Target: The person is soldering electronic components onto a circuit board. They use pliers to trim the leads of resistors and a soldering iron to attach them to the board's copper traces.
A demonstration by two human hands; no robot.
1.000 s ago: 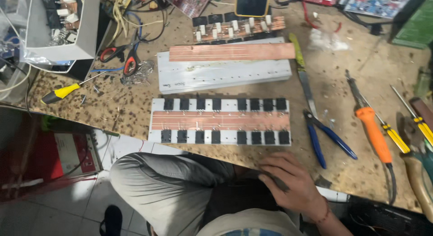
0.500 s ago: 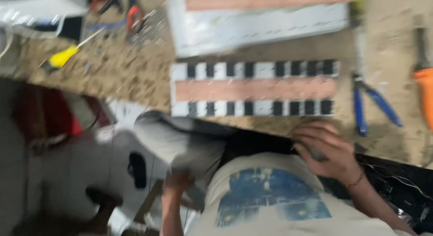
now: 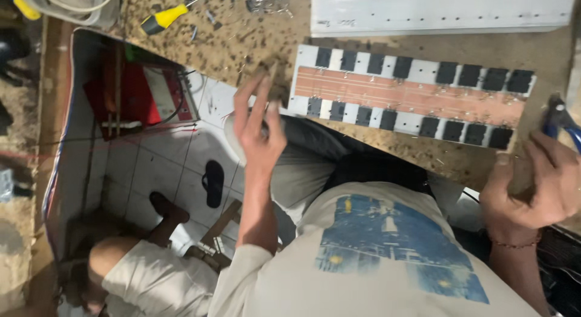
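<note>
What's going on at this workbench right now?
A person sits at a speckled workbench. Their left hand is raised, fingers spread, just off the end of a long copper board lined with black components. Their right hand rests at the bench edge beside blue-handled pliers. A yellow-handled screwdriver lies further back.

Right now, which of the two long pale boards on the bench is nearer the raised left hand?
The board with the copper strip and two rows of black blocks, beside the left hand. The plain white board lies farther back.
</note>
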